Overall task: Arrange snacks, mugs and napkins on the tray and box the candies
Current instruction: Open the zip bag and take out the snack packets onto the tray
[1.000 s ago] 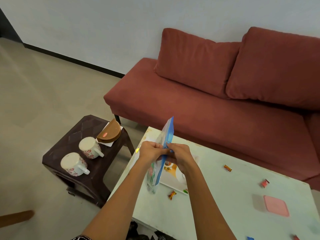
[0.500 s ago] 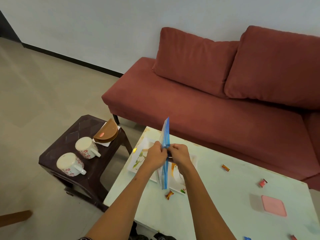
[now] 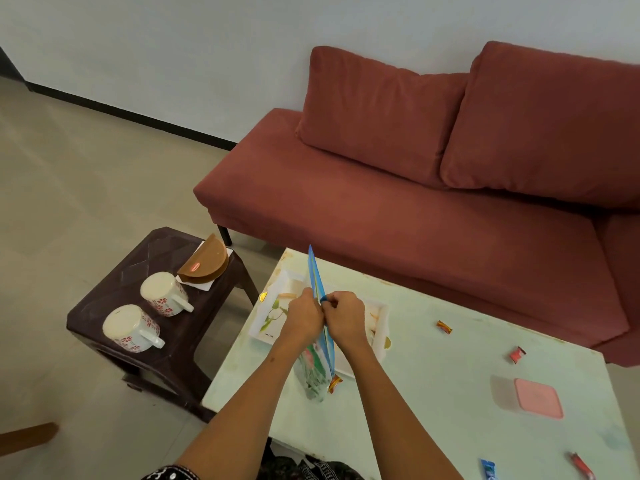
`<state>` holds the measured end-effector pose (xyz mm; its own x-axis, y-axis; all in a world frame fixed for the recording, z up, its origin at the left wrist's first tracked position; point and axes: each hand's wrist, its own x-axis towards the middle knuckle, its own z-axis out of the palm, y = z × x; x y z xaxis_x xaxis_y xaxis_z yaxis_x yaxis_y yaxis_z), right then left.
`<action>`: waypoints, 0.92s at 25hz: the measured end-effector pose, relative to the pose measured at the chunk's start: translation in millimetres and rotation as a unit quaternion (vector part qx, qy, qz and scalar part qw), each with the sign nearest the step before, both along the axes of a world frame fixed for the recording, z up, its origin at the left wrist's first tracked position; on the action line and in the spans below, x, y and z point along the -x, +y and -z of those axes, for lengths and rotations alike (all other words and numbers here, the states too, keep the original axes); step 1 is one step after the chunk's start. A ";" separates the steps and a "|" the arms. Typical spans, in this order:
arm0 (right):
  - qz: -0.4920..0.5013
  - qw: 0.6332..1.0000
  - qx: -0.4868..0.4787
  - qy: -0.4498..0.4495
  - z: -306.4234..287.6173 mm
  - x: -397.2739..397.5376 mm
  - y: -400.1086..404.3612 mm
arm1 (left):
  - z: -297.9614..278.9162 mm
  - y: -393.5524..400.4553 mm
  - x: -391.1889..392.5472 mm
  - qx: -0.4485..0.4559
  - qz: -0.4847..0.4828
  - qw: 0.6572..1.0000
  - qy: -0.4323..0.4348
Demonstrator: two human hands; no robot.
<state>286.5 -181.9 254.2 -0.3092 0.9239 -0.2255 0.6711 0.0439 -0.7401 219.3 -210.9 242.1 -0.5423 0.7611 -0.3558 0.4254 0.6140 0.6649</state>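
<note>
Tray [image 3: 380, 336] — white, with a leafy print — lies flat on the pale green tabletop [image 3: 433, 382], near its far left corner, largely hidden behind both hands. Red sofa [image 3: 415, 188] stands along the far side. Dark brown stool [image 3: 166, 344] sits left of the tabletop; on it two white mugs with red flowers [image 3: 133, 328], [image 3: 165, 294], handles pointing right, and a brown half-round napkin holder [image 3: 206, 262] on white napkins at the far corner. Snack bag [image 3: 320, 348] — blue edge, clear body — is held upright over the tray, seen edge-on. Left hand [image 3: 304, 315] and right hand [image 3: 343, 317] are both closed, pinching the bag's blue edge between them, knuckles nearly touching. Box with pink lid [image 3: 531, 396] rests at right, closed. Wrapped candies scattered over the tabletop: orange [image 3: 444, 326], red [image 3: 517, 354], orange just beside the bag's lower end [image 3: 335, 383], blue [image 3: 487, 469] and red [image 3: 581, 465] at the near edge.
</note>
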 end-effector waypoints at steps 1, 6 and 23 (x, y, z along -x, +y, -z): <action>0.007 1.000 -0.008 -0.010 0.3 1.4 -2.2 | 1.3 -0.2 0.0 0.009 0.002 1.000 0.011; 0.029 0.996 -0.027 -0.078 -1.0 7.3 -6.1 | -6.8 -6.6 -2.2 0.034 -0.004 0.998 0.059; 0.108 0.962 -0.028 -0.251 11.0 -58.3 30.1 | -19.5 -30.1 34.8 -0.038 0.096 0.977 0.186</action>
